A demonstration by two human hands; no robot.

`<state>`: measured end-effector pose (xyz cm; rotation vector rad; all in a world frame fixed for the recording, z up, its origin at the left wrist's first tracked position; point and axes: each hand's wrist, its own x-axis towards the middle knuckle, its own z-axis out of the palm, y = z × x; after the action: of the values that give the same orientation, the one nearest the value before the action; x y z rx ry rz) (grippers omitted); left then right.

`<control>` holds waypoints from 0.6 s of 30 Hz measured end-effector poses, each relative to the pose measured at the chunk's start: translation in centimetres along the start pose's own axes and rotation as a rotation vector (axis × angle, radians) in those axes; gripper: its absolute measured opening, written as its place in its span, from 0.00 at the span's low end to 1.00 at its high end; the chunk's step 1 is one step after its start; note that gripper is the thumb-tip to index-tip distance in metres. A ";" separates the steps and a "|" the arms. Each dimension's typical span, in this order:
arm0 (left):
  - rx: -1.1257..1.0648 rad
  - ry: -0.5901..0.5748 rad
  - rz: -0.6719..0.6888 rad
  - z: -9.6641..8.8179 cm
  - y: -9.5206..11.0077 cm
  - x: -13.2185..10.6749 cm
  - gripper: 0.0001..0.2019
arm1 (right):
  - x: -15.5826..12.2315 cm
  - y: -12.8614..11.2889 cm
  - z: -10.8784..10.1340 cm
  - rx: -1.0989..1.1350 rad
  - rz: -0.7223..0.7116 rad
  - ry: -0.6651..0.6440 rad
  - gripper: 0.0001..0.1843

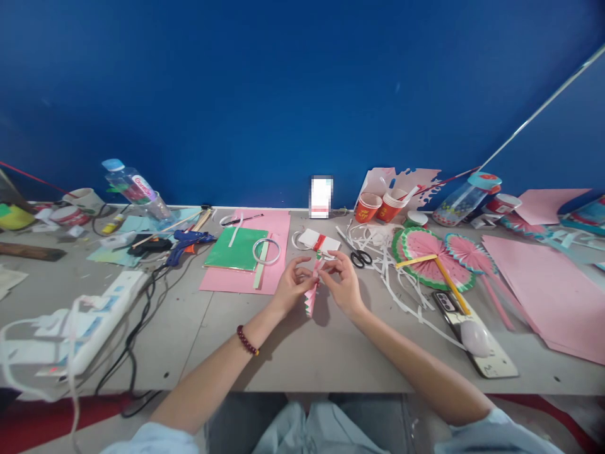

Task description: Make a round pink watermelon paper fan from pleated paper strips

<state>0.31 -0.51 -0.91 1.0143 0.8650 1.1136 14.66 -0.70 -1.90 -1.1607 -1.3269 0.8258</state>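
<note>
Over the front middle of the table, my left hand (290,287) and my right hand (344,287) pinch a narrow pleated strip of pink paper (310,302) with green and white edges. The strip hangs between the fingertips, folded accordion-style, its lower end pointing toward me. Fingers of both hands are bent around its upper middle and partly cover it. Just beyond the hands lies a white bundle with a red band (321,241). Black-handled scissors (360,257) rest right of my right hand. Left of my left hand, a silvery tape roll (266,251) lies on green paper (231,255).
Finished watermelon-pattern paper fans (425,249), white paper strips (401,302) and a phone (496,353) occupy the right. Red paper cups (368,208) stand at the back. On the left are a blue glue gun (189,243), a power strip (111,321) and a tilted plastic bottle (142,189).
</note>
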 end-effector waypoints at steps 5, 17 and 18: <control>-0.024 0.020 -0.023 0.1 0.2 0.0 0.27 | 0.0 0.1 0.0 -0.025 -0.040 -0.004 0.19; 0.118 0.105 -0.014 -0.1 -0.3 0.1 0.19 | -0.1 -0.4 -0.2 -0.146 -0.138 0.027 0.15; 0.131 0.111 -0.011 0.0 -0.3 0.1 0.18 | -0.1 -0.4 -0.2 -0.148 -0.143 0.025 0.17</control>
<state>0.43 -0.44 -1.19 1.0617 1.0429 1.1230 14.77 -0.97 -1.54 -1.1719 -1.4521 0.6163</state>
